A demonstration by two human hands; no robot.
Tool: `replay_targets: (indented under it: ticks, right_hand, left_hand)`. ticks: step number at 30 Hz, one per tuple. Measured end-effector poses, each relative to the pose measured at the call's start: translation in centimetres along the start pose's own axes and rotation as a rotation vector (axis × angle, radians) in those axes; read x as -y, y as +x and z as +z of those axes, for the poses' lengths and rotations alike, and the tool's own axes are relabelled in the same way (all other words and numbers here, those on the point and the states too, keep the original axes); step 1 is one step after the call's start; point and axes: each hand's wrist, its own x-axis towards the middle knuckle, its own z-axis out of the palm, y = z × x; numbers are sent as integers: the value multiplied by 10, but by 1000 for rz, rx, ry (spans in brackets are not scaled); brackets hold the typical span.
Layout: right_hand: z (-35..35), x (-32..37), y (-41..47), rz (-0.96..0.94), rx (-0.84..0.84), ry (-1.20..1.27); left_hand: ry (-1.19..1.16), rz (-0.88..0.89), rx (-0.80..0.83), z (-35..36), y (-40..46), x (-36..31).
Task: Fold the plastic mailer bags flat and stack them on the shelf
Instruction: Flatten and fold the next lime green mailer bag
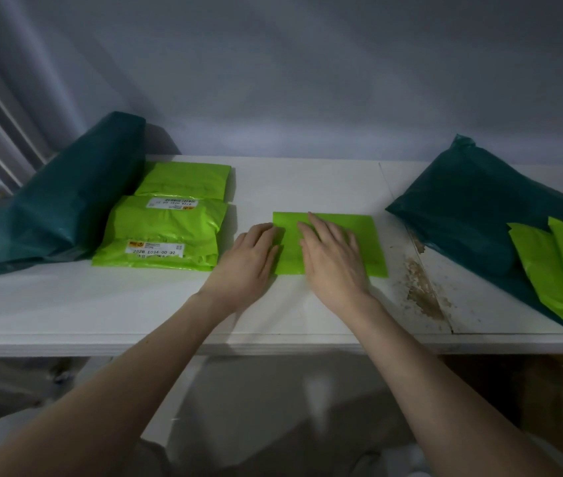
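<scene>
A lime-green mailer bag lies folded flat on the white shelf, and the person's hands are both released, gripping nothing: the right hand lies spread on the bag and the left hand touches its left edge, probably to press the crease down. Two filled green mailers with labels sit to the left, stacked one partly over the other beside a dark teal parcel, while more unfolded green bags wait on another teal parcel at right.
</scene>
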Motion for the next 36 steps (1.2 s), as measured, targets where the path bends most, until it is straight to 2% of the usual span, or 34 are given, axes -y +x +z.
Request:
replay_targets:
  ticks: [7,10,15,24,36]
  right_hand:
    - [-7,21,-23,-68,-41,-84]
    - [-8,24,-31,-69,-1,-132]
    - [-9,27,-37,-101,127,-165]
    - [-2,26,-33,-54,44,-199]
    - [-5,12,-32,-15,49,-158]
  left_hand:
    - [177,93,-64,-18,-22,-15]
    - [271,135,-38,-19,-29,-14]
    - [357,99,32,-1,-34,-11]
    - [440,7,-19,4,-28,-27]
    - [406,-82,9,11,-23,-33]
